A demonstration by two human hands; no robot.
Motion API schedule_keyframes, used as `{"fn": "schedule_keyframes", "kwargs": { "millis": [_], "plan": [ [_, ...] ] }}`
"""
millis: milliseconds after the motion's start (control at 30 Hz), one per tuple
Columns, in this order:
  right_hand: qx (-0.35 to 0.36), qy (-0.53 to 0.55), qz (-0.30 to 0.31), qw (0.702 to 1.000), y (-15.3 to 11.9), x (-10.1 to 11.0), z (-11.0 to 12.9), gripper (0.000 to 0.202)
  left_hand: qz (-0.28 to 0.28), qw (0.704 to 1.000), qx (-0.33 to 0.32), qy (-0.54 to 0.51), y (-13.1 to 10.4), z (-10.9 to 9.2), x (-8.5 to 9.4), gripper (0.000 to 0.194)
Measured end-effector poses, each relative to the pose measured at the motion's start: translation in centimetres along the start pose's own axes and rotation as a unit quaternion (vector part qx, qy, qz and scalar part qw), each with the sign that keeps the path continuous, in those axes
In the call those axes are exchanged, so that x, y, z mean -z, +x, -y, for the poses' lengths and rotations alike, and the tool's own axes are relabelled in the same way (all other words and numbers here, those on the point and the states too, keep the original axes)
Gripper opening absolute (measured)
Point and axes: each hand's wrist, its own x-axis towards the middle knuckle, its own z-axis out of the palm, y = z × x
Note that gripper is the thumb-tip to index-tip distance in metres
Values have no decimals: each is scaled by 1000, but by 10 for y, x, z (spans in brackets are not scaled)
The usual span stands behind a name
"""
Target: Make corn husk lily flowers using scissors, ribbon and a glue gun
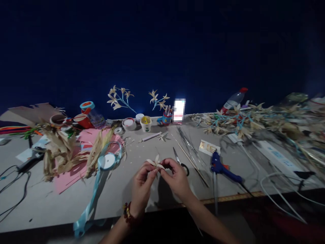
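Between my two hands is a cream flower (156, 163) with narrow pointed petals, like dried corn husk. My left hand (144, 179) is closed, its thumb and fingers pinching the flower's base from the left. From the right, my right hand (176, 176) pinches the same base, thumb and forefinger together. The stem below is mostly hidden by the fingers. Scissors (181, 162) lie just beyond my right hand, black handle partly behind it. A similar loose flower (164, 137) and a pale pen-like stick (150, 137) rest farther back.
Blue ribbon on a white spool (108, 161) and dried husks (59, 152) lie on pink paper (66, 178) at left. To the right are thin wires (189, 145), a blue glue gun (224, 169), a power strip (278, 159) and cables. Finished flower sprays (238, 118) fill the back right.
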Motion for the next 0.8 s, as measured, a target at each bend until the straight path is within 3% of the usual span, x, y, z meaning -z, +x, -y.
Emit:
{"fn": "schedule_keyframes", "kwargs": {
  "millis": [300,533,800],
  "plan": [
    [-13,38,8,999,-6,3,2,11,-24,996,64,-54,-1,3,-3,10],
    [-156,232,59,958,3,7,3,15,-1,999,47,7,0,-5,-4,12],
    [-189,263,0,946,3,-5,0,22,19,997,58,38,-3,5,-2,14]
  ]
}}
